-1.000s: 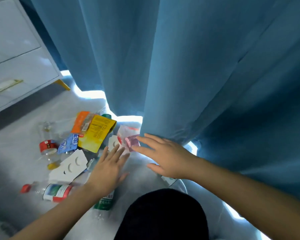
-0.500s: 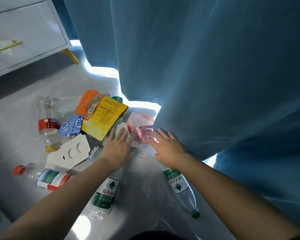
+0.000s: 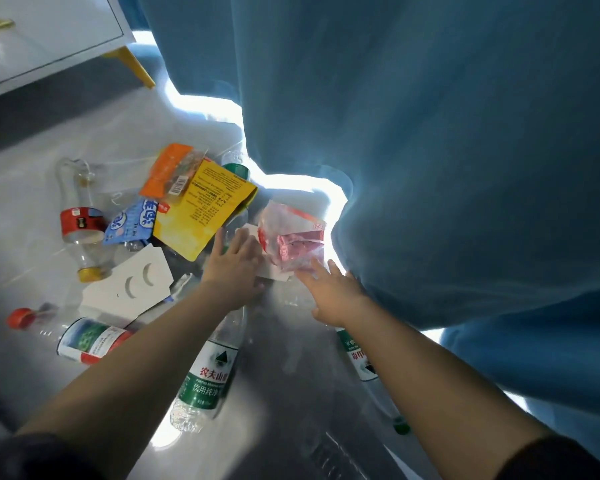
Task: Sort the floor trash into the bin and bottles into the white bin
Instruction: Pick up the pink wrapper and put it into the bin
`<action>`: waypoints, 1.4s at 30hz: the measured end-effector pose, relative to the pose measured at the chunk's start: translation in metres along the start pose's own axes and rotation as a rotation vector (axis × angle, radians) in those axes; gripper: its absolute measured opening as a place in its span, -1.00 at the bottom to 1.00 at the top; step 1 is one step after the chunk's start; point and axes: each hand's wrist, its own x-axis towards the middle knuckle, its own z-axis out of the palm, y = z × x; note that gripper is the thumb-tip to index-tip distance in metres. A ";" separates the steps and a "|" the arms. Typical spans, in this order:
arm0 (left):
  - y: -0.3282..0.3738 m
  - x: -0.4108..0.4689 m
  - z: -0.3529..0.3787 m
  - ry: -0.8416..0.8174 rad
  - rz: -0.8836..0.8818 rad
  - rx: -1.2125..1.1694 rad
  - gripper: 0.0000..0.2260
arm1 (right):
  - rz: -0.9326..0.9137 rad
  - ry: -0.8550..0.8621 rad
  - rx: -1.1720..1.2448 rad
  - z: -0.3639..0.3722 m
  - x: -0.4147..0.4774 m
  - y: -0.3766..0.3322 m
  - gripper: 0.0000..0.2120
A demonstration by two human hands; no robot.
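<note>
Litter at the foot of the curtain [image 3: 430, 150], both hands out flat

Left hand [image 3: 234, 268] lies palm down with straight, spread fingers on a small white card [image 3: 269, 273], gripping nothing; its fingertips reach the lower edge of the yellow pouch [image 3: 201, 213]. Right hand [image 3: 329, 292] is stretched forward just beside the curtain, fingers straight and slightly apart, the tips touching the lower edge of the clear bag [image 3: 291, 237] with pink wrapping inside. It does not close round the bag. The bag sits on the floor [image 3: 284, 358] between the yellow pouch and the curtain hem, partly over the small card.

An orange packet [image 3: 168, 173] overlaps the pouch's upper left corner, and a blue packet [image 3: 132, 220] lies just left of the pouch. A larger white card [image 3: 129, 289] with two crescent cut-outs lies below the blue packet.

Bottles are all on their sides. A red-label bottle [image 3: 80, 223] with a yellow cap lies at the left of the pile. A red-cap bottle [image 3: 80, 337] lies partly beneath the left forearm. A green-label bottle [image 3: 208, 368] lies between the two arms, its neck hidden under the left wrist. Another green-label one [image 3: 357, 358] lies partly under the right forearm, green cap toward the camera. A green cap [image 3: 236, 166] shows behind the pouch.

A white cabinet [image 3: 42, 32] on yellow legs stands at upper left.
</note>
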 end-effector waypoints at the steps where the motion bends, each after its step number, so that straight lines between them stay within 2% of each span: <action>1: -0.002 -0.004 0.004 -0.016 0.003 0.008 -0.44 | -0.013 -0.024 0.022 0.002 0.001 -0.002 -0.28; 4: -0.012 -0.016 0.019 -0.103 -0.051 -0.019 -0.37 | -0.035 -0.061 0.117 0.018 0.007 -0.008 -0.30; 7: -0.022 -0.025 0.031 -0.116 -0.068 0.003 -0.35 | -0.031 -0.086 0.151 0.034 0.010 -0.018 -0.33; 11: -0.029 -0.035 0.032 -0.055 -0.011 0.001 -0.50 | 0.006 -0.123 0.152 0.039 0.003 -0.032 -0.35; 15: -0.033 -0.044 0.028 -0.105 -0.018 0.097 -0.61 | -0.053 -0.051 0.126 0.043 0.000 -0.039 -0.47; 17: -0.033 -0.044 0.024 -0.069 -0.033 0.079 -0.67 | -0.064 0.013 0.163 0.044 0.003 -0.038 -0.47; 20: -0.031 -0.038 0.021 0.121 -0.082 -0.081 -0.73 | 0.005 0.076 0.215 0.041 0.004 -0.035 -0.45; 22: -0.026 -0.030 0.018 0.254 -0.110 -0.193 -0.66 | 0.029 0.089 0.218 0.038 0.002 -0.036 -0.44; 23: -0.022 -0.026 0.015 0.259 -0.124 -0.216 -0.58 | 0.034 0.098 0.217 0.037 0.001 -0.036 -0.41; 28: -0.010 0.004 0.008 0.077 -0.189 -0.280 -0.24 | 0.047 0.123 0.272 0.034 0.002 -0.042 -0.14; 31: -0.009 0.014 0.010 0.035 -0.231 -0.328 -0.18 | 0.057 0.082 0.263 0.036 0.004 -0.045 -0.09; 35: -0.005 0.022 0.009 0.056 -0.298 -0.371 -0.27 | 0.050 0.045 0.197 0.049 -0.001 -0.048 -0.12; 38: -0.002 0.027 0.007 0.084 -0.313 -0.465 -0.43 | 0.067 0.029 0.172 0.051 -0.005 -0.051 -0.30; 42: 0.006 0.025 0.002 0.057 -0.277 -0.417 -0.66 | 0.046 0.036 0.193 0.056 -0.004 -0.051 -0.52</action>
